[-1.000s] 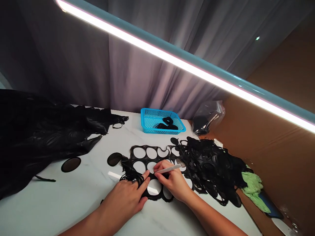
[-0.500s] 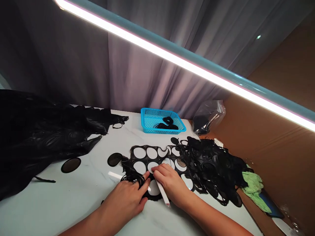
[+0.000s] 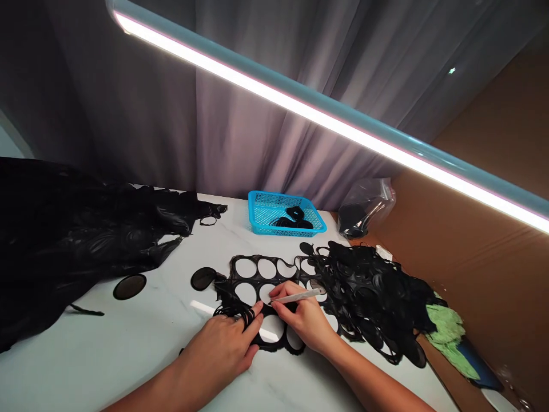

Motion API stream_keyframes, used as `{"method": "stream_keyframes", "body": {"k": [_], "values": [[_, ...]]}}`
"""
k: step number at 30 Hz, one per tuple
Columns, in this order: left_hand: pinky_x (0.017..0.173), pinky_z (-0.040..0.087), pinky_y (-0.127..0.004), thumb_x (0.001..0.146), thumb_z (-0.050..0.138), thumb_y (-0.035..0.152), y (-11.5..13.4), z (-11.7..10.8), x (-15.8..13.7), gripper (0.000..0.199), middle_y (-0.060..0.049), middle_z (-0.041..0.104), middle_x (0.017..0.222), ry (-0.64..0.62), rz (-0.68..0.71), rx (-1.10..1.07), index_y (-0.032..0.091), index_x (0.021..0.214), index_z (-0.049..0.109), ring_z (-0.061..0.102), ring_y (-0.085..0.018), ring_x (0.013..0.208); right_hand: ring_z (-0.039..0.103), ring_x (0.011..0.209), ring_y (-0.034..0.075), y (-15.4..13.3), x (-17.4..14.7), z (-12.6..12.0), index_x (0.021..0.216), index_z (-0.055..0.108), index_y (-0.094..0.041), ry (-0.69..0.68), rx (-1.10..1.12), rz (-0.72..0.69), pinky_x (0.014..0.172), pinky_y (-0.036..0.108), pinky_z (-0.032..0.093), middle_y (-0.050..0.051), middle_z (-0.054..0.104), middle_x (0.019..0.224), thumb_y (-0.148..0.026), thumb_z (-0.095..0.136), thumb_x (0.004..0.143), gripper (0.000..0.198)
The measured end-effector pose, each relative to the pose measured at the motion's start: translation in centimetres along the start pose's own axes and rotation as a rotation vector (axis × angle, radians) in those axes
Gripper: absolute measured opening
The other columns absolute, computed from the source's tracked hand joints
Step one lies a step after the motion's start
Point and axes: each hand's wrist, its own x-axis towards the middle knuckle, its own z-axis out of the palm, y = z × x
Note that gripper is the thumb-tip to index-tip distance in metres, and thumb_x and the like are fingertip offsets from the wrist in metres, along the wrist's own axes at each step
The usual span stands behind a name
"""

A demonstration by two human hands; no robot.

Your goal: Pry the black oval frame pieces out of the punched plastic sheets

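Observation:
A black sheet with rows of round holes lies flat on the white table. My left hand rests at its lower left edge, with a bunch of thin black rings looped over its fingers. Its index fingertip presses the sheet beside a hole. My right hand pinches a slim white pen-shaped tool. The tool slants, its tip low on the sheet close to my left index finger; the exact kind of tip is too small to tell.
A blue basket with black rings stands behind. Tangled black scraps are heaped at right, near a green cloth and a clear bag. Black sheeting covers the left; a dark disc lies before it. A lamp hangs overhead.
The tool in my right hand has swung from pointing down toward me to slanting up and right, and the grip is now a pinch. My left hand stays almost still.

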Motion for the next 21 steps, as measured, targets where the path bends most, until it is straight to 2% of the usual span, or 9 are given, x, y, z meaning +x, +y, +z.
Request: {"method": "stream_keyframes", "body": {"k": [5, 10, 12, 16, 18, 21], "values": [[0.062, 0.057, -0.04, 0.087, 0.06, 0.019, -0.2, 0.4, 0.0, 0.051, -0.013, 0.064, 0.128, -0.006, 0.008, -0.004, 0.016, 0.137, 0.05, 0.07, -0.025, 0.073, 0.06, 0.09, 0.016, 0.3, 0.1, -0.1, 0.074, 0.056, -0.021, -0.007, 0.008, -0.043, 0.08, 0.028, 0.045, 0.001, 0.064, 0.093, -0.017, 0.059, 0.089, 0.016], [0.063, 0.057, -0.037, 0.087, 0.06, 0.02, 0.0, 0.0, 0.2, 0.053, -0.014, 0.061, 0.133, -0.025, -0.001, 0.022, 0.017, 0.138, 0.05, 0.071, -0.024, 0.074, 0.06, 0.088, 0.016, 0.5, -0.1, 0.1, 0.075, 0.054, -0.021, -0.005, -0.055, -0.092, 0.077, 0.027, 0.046, 0.002, 0.065, 0.095, -0.016, 0.058, 0.09, 0.016], [0.064, 0.057, -0.036, 0.086, 0.061, 0.018, 0.0, -0.2, 0.3, 0.055, -0.013, 0.059, 0.136, -0.028, -0.003, 0.024, 0.018, 0.14, 0.049, 0.072, -0.023, 0.074, 0.06, 0.088, 0.018, 0.3, -0.4, 0.5, 0.08, 0.055, -0.021, -0.013, -0.162, -0.159, 0.077, 0.029, 0.047, 0.004, 0.066, 0.097, -0.014, 0.055, 0.091, 0.013], [0.063, 0.057, -0.036, 0.084, 0.062, 0.015, -0.2, -0.4, 0.4, 0.054, -0.012, 0.059, 0.136, -0.013, -0.01, -0.01, 0.019, 0.138, 0.052, 0.072, -0.023, 0.071, 0.057, 0.093, 0.024, -0.2, -0.2, 0.4, 0.095, 0.057, -0.02, -0.112, -0.563, -0.388, 0.081, 0.037, 0.043, 0.01, 0.067, 0.103, -0.012, 0.05, 0.092, 0.011], [0.062, 0.057, -0.036, 0.083, 0.062, 0.014, -0.2, -0.2, 0.3, 0.053, -0.011, 0.058, 0.137, 0.014, -0.015, -0.022, 0.019, 0.136, 0.054, 0.072, -0.022, 0.071, 0.056, 0.088, 0.025, 0.0, 1.0, -0.9, 0.094, 0.058, -0.02, -0.049, -0.718, -0.393, 0.078, 0.037, 0.041, 0.01, 0.066, 0.097, -0.013, 0.049, 0.092, 0.011], [0.063, 0.057, -0.033, 0.083, 0.061, 0.013, -0.1, -0.1, 0.1, 0.051, -0.009, 0.056, 0.14, 0.057, -0.029, -0.031, 0.022, 0.133, 0.056, 0.072, -0.02, 0.071, 0.053, 0.076, 0.024, 1.3, 3.6, -4.6, 0.084, 0.057, -0.02, 0.247, -0.853, -0.22, 0.071, 0.034, 0.037, 0.009, 0.063, 0.08, -0.014, 0.043, 0.093, 0.018]]}}
